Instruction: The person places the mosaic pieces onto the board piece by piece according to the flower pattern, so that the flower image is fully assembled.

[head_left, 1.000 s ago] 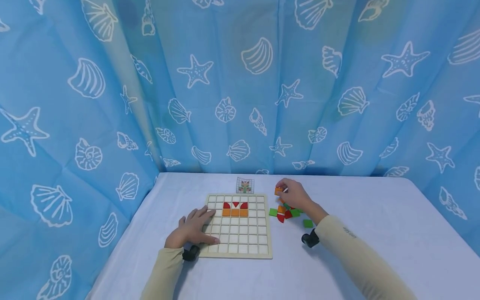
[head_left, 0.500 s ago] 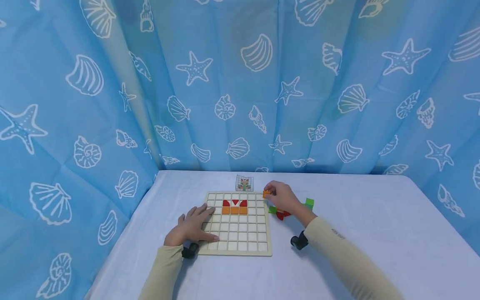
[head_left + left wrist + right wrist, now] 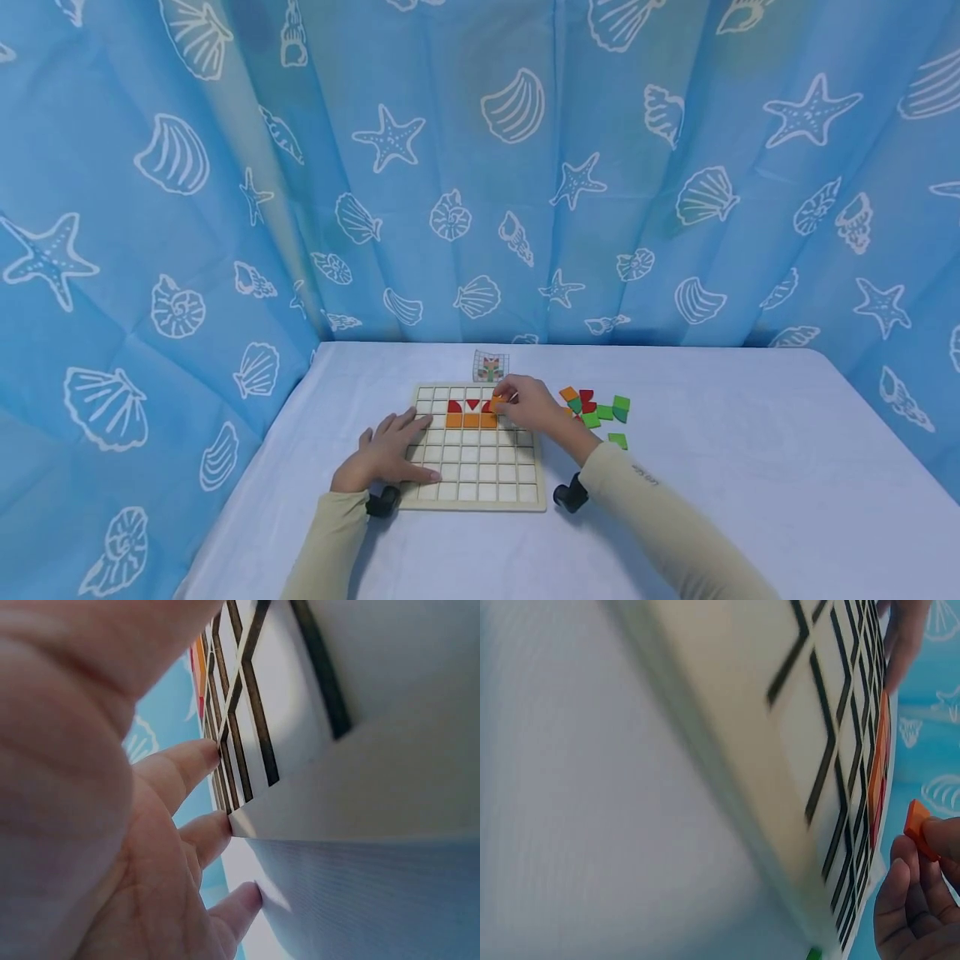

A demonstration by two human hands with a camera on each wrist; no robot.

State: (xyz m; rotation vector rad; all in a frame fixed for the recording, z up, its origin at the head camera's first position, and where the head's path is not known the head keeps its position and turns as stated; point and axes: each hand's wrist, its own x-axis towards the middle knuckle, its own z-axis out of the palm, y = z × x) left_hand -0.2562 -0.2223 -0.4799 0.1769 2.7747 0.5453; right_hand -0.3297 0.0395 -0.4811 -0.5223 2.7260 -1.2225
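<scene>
Orange tile (image 3: 916,823) is partly hidden by right-hand fingers (image 3: 946,838).

Left hand (image 3: 385,450), right hand (image 3: 531,404), that's two | one grid board (image 3: 487,472) | one pattern card (image 3: 491,367) | one orange piece (image 3: 917,825) up | on the board three orange squares (image 3: 471,421) and, yes, three red pieces (image 3: 472,405) | loose alongside, four light-green pieces (image 3: 604,412), two dark-green pieces (image 3: 621,414), other loose bits (image 3: 568,393) too overlapped to count

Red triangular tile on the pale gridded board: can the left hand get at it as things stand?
Probably yes: the left hand holds nothing and rests on the board, left of the red triangular tile, which looks uncovered; the right hand lies to its right.
</scene>
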